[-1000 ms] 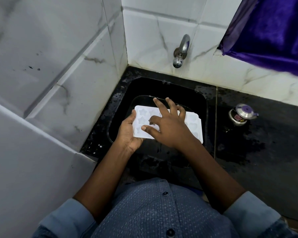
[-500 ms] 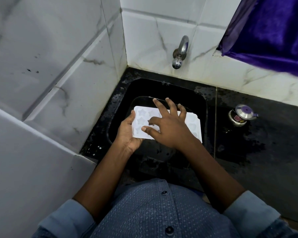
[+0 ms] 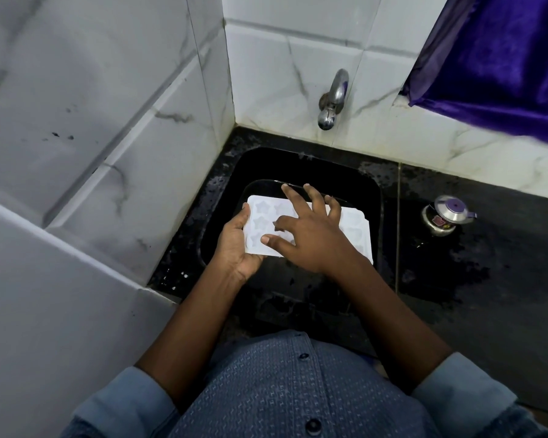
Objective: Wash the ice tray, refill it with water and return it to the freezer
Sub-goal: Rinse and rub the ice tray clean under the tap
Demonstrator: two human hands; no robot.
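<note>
Head view: white tray (image 3: 356,227) (star-shaped cells facing up) is held over the black sink (image 3: 298,164), in front of the tap (image 3: 333,99). Left hand (image 3: 234,248) clamps its left end, thumb on top. Right hand (image 3: 312,240) lies on the tray with fingers spread apart, one fingertip bent into a cell.

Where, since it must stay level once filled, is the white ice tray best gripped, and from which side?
Probably by the flat rim at its short ends, coming in from the left and right. The ice tray is a thin slab lying roughly flat above the sink. The left hand grips its left end this way, thumb on top.
</note>
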